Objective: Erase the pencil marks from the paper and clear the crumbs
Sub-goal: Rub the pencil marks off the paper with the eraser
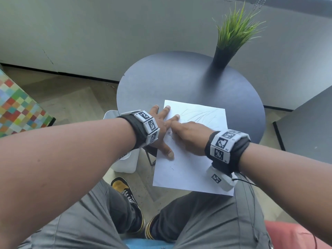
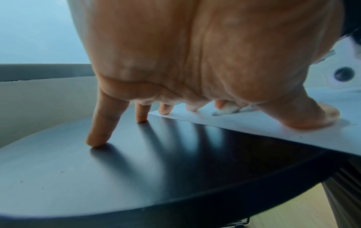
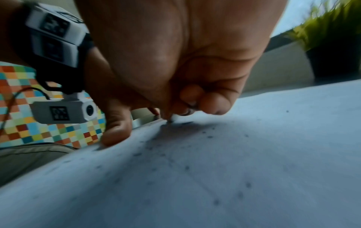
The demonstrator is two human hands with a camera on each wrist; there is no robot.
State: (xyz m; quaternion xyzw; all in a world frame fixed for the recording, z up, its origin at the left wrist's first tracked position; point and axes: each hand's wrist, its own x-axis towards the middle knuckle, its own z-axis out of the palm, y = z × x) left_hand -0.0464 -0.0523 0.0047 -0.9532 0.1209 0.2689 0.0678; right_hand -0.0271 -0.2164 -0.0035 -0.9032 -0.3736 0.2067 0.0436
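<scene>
A white paper [image 1: 190, 169] lies on the round dark table [image 1: 179, 78], its near part overhanging the edge. Faint pencil marks [image 1: 199, 114] cross its far part. My left hand [image 1: 161, 126] is spread flat, with two fingers on the table and the others and the thumb pressing the paper's left edge [image 2: 273, 128]. My right hand [image 1: 186, 137] is curled, pinching a small white eraser [image 2: 227, 110] whose tip [image 3: 174, 118] touches the paper beside the left fingers. Dark crumbs [image 3: 210, 136] are scattered over the sheet [image 3: 254, 169].
A green plant in a black pot [image 1: 231, 38] stands at the table's far right. A white bin [image 1: 125, 162] sits on the floor under the table's left side. A checked, colourful object [image 1: 18, 108] is at the left and dark furniture [image 1: 309, 126] at the right.
</scene>
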